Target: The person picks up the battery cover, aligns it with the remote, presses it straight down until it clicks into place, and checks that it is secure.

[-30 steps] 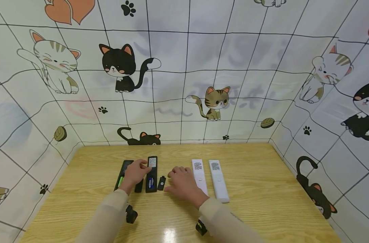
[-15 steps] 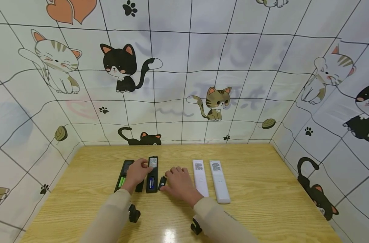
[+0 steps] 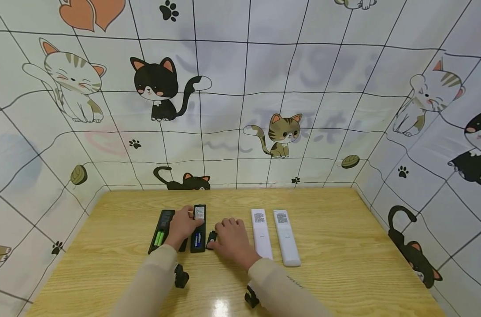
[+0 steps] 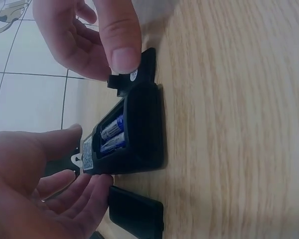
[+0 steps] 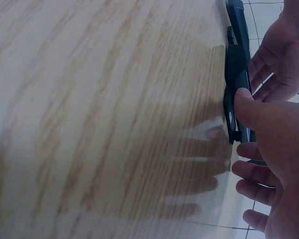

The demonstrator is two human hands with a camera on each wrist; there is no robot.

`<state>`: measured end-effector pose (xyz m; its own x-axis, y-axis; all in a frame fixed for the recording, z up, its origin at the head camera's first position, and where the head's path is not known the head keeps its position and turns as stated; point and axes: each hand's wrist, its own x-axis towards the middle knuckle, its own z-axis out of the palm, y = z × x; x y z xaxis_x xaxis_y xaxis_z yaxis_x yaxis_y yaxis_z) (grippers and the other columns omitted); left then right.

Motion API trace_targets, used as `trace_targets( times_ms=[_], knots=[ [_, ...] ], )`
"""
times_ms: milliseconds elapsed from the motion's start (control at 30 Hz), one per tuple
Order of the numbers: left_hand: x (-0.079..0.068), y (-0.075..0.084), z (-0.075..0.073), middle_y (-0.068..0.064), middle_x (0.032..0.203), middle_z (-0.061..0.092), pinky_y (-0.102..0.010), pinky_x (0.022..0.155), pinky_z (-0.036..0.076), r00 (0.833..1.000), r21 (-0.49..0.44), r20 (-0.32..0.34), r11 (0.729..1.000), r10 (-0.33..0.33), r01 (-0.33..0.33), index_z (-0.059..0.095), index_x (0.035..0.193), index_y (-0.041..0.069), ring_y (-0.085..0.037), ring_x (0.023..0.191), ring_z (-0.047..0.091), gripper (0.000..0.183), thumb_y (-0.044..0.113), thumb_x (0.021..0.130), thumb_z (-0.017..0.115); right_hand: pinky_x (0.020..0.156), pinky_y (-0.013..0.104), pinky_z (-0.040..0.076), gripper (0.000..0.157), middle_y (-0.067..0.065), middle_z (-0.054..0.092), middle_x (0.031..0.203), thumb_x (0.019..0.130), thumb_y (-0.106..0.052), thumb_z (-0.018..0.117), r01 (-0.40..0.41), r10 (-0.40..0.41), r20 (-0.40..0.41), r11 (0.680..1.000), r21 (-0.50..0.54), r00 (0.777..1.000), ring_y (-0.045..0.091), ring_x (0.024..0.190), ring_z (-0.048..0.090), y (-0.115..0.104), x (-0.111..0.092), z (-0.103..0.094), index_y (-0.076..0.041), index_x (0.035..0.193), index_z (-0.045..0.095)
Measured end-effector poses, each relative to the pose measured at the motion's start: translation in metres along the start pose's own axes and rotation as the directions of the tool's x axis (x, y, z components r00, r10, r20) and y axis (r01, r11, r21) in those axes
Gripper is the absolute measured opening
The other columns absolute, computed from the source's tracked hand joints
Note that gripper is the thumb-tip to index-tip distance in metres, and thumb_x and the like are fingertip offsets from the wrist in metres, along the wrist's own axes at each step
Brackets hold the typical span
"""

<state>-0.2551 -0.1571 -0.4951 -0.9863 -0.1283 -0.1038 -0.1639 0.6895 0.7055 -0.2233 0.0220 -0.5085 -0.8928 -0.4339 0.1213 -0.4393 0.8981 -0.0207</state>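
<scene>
In the head view, a black remote control (image 3: 199,228) lies back up with its battery bay uncovered. Two blue batteries (image 4: 113,134) sit in the bay, seen in the left wrist view. My left hand (image 3: 183,226) holds this remote near its far end, thumb over the back and fingers along the left side. Just right of the remote lies a small black battery cover (image 3: 212,237). My right hand (image 3: 234,240) pinches that cover, thumb at its near end and index finger by the far end; the other fingers partly hide it. Another black battery cover (image 4: 137,213) lies left of the remote.
A second black remote (image 3: 167,218) with green batteries (image 3: 159,238) lies at the left, partly behind the left hand. Two white remotes (image 3: 262,233) lie face down to the right on the wooden table (image 3: 343,215). Cat-print cloth (image 3: 224,110) walls the back and sides.
My right hand has shifted left and closed in on the battery cover, thumb reaching its near end. My left hand has edged right over the black remote, uncovering more of the green batteries.
</scene>
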Motion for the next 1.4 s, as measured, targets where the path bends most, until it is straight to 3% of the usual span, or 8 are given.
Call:
trace_targets(
  times_ms=[300, 567, 1100, 1400],
  knots=[
    [0.0, 0.005, 0.001, -0.025, 0.129, 0.06, -0.05, 0.09, 0.05, 0.999, 0.042, 0.01, 0.998, -0.05, 0.05, 0.045, 0.138, -0.001, -0.035, 0.108, 0.062, 0.064, 0.023, 0.086, 0.074, 0.094, 0.041, 0.042, 0.054, -0.002, 0.062, 0.109, 0.085, -0.066, 0.06, -0.005, 0.006, 0.036, 1.0, -0.021, 0.999, 0.019, 0.105, 0.055, -0.002, 0.0, 0.001, -0.02, 0.113, 0.064],
    [0.0, 0.011, 0.004, -0.022, 0.133, 0.058, -0.047, 0.088, 0.052, 0.994, 0.054, -0.013, 0.993, -0.106, 0.106, 0.047, 0.138, 0.002, -0.032, 0.107, 0.063, 0.065, 0.025, 0.084, 0.075, 0.09, 0.039, 0.041, 0.049, -0.003, 0.061, 0.104, 0.083, -0.062, 0.065, -0.003, 0.003, 0.019, 1.0, -0.002, 1.0, 0.018, 0.1, 0.054, -0.003, 0.0, -0.003, -0.023, 0.111, 0.068],
    [0.0, 0.02, 0.003, -0.024, 0.124, 0.061, -0.047, 0.086, 0.051, 0.992, 0.086, -0.008, 0.988, -0.127, 0.127, 0.048, 0.137, 0.0, -0.032, 0.099, 0.061, 0.064, 0.022, 0.084, 0.076, 0.094, 0.042, 0.042, 0.044, -0.004, 0.064, 0.11, 0.088, -0.057, 0.062, -0.011, 0.01, 0.051, 1.0, 0.029, 0.999, 0.019, 0.105, 0.056, -0.001, 0.003, -0.002, -0.028, 0.12, 0.067],
    [0.001, 0.018, 0.002, -0.025, 0.127, 0.059, -0.048, 0.091, 0.049, 0.991, 0.086, 0.005, 0.987, -0.135, 0.134, 0.049, 0.136, -0.001, -0.033, 0.102, 0.059, 0.063, 0.021, 0.083, 0.075, 0.094, 0.043, 0.042, 0.063, -0.001, 0.064, 0.111, 0.083, -0.066, 0.062, 0.029, -0.03, 0.047, 0.999, 0.032, 0.998, 0.02, 0.104, 0.056, -0.003, 0.004, -0.005, -0.027, 0.132, 0.06]
  ],
)
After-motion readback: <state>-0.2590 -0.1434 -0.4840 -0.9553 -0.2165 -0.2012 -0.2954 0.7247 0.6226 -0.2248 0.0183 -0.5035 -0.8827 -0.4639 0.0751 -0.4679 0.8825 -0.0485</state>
